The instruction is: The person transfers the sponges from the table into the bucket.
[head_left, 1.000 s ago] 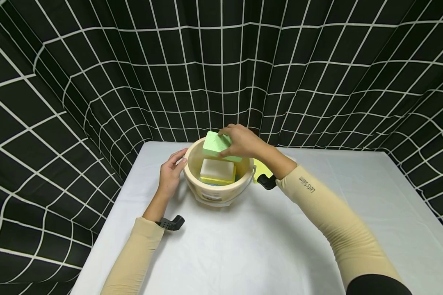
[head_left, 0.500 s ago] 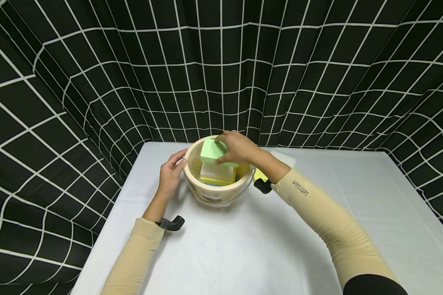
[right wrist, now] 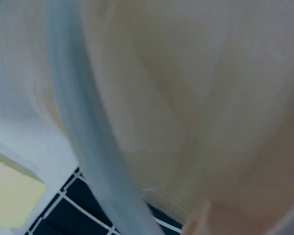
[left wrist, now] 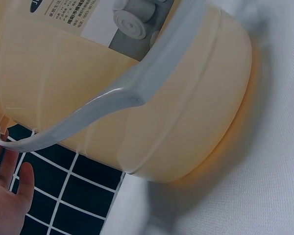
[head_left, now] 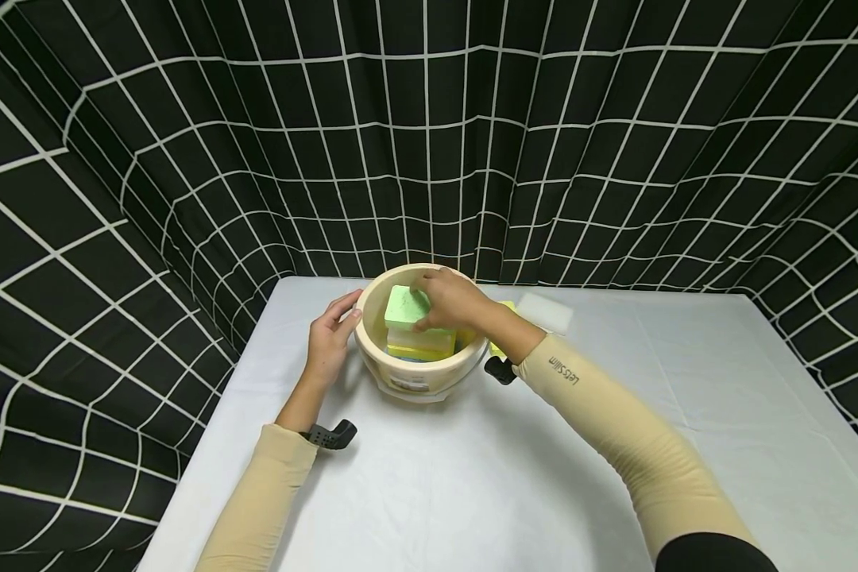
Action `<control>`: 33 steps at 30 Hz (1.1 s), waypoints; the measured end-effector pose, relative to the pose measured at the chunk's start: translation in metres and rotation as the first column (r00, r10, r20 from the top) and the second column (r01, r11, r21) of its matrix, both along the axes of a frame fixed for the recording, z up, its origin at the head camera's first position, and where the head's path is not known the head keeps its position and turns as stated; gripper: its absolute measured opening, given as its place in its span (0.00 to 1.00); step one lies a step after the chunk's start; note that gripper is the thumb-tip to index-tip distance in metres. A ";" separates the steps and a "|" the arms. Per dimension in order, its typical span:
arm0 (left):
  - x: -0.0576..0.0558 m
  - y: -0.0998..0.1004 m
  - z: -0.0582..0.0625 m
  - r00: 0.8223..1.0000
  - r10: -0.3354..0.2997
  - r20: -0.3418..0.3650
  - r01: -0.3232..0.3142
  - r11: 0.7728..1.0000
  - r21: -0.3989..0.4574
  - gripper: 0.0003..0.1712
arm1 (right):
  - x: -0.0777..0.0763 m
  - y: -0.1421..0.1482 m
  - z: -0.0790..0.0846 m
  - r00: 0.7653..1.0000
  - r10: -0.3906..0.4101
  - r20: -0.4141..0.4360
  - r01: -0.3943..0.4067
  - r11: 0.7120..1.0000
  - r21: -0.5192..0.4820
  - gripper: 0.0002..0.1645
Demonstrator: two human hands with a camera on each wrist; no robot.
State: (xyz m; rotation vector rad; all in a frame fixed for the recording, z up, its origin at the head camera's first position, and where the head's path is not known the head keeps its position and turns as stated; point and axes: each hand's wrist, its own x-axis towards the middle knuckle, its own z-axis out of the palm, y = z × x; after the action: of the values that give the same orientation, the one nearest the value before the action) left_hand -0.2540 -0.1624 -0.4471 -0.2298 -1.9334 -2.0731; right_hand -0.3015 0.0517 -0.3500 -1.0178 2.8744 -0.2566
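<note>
A cream plastic bucket (head_left: 374, 314) stands on the white-covered table. My left hand (head_left: 326, 338) rests against its left side, thumb and fingertips at the rim. In the left wrist view, the left hand's fingers (left wrist: 25, 186) reach the bucket wall (left wrist: 201, 98) by the handle hinge. My right hand (head_left: 452, 300) reaches inside and pinches a light green block-shaped sponge (head_left: 404, 306). Directly beneath lies a white-and-yellow sponge (head_left: 420, 350), with a bit of blue under it. The right wrist view is blurred, mostly bucket wall and grey handle (right wrist: 83, 112); the green sponge is hidden there.
Right of the bucket a yellow sponge (right wrist: 12, 191) lies on the table, partly behind the right forearm in the head view. A flat white block (head_left: 546, 312) lies beyond it. A black curtain (head_left: 429, 143) with white grid lines surrounds the table (head_left: 436, 492).
My right hand has lowered the green sponge from above the rim into the bucket, onto the white-and-yellow one. The white block outside has come into fuller view. My left hand stays at the rim.
</note>
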 end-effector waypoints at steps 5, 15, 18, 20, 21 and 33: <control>0.002 0.000 0.000 1.000 0.011 0.001 -0.011 1.000 0.001 0.21 | -0.001 -0.004 -0.012 1.000 0.014 -0.019 -0.012 0.997 0.079 0.43; 0.005 0.000 -0.003 1.000 0.029 0.003 -0.029 0.999 -0.025 0.21 | 0.002 -0.001 -0.020 0.999 0.039 -0.012 -0.038 0.996 0.077 0.41; 0.004 0.000 -0.002 0.999 0.032 -0.007 -0.032 0.999 -0.020 0.21 | 0.002 0.003 -0.014 0.998 0.047 -0.031 -0.047 0.999 -0.001 0.40; 0.004 0.000 -0.001 0.999 0.031 -0.015 -0.031 0.999 -0.013 0.21 | 0.002 0.006 -0.009 0.999 0.040 -0.028 -0.042 0.998 -0.042 0.40; 0.004 0.001 -0.001 0.999 0.028 -0.018 -0.028 1.000 -0.009 0.21 | 0.002 0.008 -0.006 0.999 0.031 -0.021 -0.032 0.998 -0.059 0.39; 0.001 0.002 -0.001 1.000 0.023 -0.019 -0.024 1.000 -0.016 0.21 | -0.002 0.048 0.026 0.994 -0.051 -0.095 0.029 0.976 -0.216 0.38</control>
State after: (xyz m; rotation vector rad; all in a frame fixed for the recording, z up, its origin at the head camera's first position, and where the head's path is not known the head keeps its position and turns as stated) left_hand -0.2526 -0.1603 -0.4480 -0.2280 -1.9330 -2.0344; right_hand -0.3031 0.0996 -0.3243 -1.0329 3.0113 -0.5446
